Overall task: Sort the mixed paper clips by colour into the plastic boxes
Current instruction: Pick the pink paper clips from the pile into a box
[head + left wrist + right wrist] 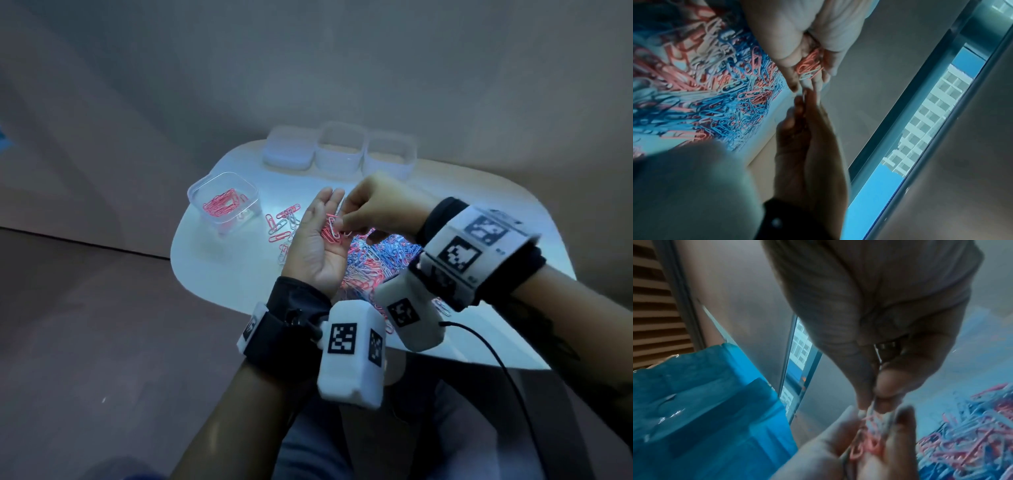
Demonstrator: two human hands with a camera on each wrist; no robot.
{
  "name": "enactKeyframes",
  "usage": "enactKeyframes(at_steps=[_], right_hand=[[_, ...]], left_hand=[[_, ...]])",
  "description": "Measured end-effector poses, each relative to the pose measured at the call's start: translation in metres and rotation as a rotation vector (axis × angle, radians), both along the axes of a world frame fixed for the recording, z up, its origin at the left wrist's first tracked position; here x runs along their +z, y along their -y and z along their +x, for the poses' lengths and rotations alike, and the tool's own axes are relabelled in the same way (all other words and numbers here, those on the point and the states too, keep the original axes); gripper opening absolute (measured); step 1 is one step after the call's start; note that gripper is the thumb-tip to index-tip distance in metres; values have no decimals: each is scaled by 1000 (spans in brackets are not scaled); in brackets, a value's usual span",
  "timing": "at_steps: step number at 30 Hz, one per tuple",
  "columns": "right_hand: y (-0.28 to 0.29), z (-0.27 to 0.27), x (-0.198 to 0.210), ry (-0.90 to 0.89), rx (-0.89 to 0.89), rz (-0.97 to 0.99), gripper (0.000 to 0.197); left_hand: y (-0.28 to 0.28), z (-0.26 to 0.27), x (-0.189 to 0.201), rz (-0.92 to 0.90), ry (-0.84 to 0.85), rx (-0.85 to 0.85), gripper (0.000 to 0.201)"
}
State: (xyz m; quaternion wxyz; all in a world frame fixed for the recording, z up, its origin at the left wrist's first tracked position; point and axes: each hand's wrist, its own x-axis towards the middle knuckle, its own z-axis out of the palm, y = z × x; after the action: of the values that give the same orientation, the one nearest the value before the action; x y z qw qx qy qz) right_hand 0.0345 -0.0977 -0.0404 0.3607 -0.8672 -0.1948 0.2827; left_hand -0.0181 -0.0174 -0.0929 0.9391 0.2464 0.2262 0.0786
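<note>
Three boxes (339, 150) in a row at bench (212, 274) far edge; fourth box (224, 202) front-left, holding clips. Clip heap (380, 260) mid-bench, loose clips (282, 222) between heap and fourth box.

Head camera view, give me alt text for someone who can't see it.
A person's left hand, palm up, cups a small bunch of red paper clips while the right hand pinches a white clip from it, above a mixed pile of clips on a white table. A clear box at left holds red clips; three more boxes stand behind.
</note>
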Motion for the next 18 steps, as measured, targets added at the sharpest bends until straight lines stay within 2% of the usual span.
enactKeyframes(at_steps=[3,6,8,14,16,18], right_hand=[[-3,-2,0,14,-25,-56,7],[3,-3,3,-72,-43,-18,21],[8,-5,6,-108,-48,3,23],[24,3,19,-90,-109,24,24],[28,9,21,-38,-129,-5,23],[29,14,19,137,-87,-180,19]], left_hand=[[2,-1,1,16,19,2,36],[4,-3,6,0,47,32,37],[6,-4,10,-38,54,54,37],[2,-10,12,-163,50,-12,19],[-5,-14,11,-216,57,-7,24],[-15,-21,10,-298,65,29,39]])
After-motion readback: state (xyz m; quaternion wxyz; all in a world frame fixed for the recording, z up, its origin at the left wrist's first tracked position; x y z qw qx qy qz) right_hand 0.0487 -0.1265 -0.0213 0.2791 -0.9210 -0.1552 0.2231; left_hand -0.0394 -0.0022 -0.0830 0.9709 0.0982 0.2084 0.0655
